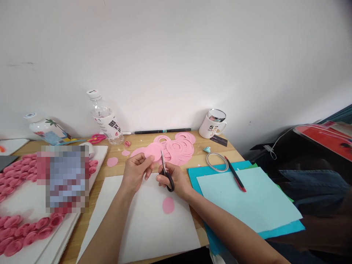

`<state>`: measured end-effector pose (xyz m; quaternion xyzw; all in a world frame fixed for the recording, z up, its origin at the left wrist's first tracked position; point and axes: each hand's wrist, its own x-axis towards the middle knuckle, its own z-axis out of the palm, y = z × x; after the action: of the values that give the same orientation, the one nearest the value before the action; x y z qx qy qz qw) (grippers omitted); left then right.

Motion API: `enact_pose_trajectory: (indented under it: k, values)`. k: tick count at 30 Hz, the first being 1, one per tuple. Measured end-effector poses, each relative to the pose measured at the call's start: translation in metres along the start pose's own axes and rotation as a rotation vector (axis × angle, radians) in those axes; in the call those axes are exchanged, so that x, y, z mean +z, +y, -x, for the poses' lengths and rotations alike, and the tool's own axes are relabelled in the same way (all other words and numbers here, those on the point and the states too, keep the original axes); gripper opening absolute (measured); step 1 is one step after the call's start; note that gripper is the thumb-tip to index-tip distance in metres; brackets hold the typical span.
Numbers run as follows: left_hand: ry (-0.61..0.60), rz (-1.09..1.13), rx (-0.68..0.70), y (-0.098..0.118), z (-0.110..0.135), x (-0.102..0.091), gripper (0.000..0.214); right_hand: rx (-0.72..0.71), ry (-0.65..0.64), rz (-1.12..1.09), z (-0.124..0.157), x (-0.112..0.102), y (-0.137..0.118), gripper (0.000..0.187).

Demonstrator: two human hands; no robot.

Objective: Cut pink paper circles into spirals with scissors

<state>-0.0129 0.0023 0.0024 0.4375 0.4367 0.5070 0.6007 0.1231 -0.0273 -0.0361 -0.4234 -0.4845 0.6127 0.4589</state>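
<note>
Between the thumb and fingers of my left hand (138, 169) is a round pink paper disc (154, 150). My right hand (176, 179) grips black-handled scissors (168, 179), their blades pointing up at the disc's right edge. Whether the blades are cutting into the paper I cannot tell. Behind both hands lies a pile of pink paper rings and discs (180, 146). A loose pink paper circle (168, 205) rests on the white sheet (132, 234) below my hands.
At left, pink paper roses (30, 236) cover a white board (27, 205). A plastic bottle (107, 123), another bottle (46, 128) and a mug (211, 124) stand by the wall. On the right, a tape roll (217, 170) and a pen (235, 174) lie near blue paper sheets (247, 205).
</note>
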Motion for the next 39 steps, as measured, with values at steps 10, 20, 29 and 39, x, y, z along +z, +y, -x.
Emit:
enact_pose_trajectory:
  k: [10,20,29,39]
  values:
    - [0.035,0.071,0.017,0.0008,0.0016,-0.0021,0.028,0.021,-0.017,0.003,0.0019,0.0026,0.0,0.036]
    - [-0.105,-0.028,0.025,-0.0006,0.004,0.0041,0.026,0.011,-0.042,0.006,0.0015,0.0042,-0.0023,0.045]
    - [-0.136,-0.138,0.017,-0.0039,0.0043,-0.0003,0.025,-0.059,-0.072,-0.038,-0.0004,0.0022,-0.0039,0.047]
    - [-0.143,-0.168,0.016,-0.0047,0.0045,0.0007,0.024,-0.08,-0.108,-0.019,-0.0001,0.0005,-0.005,0.046]
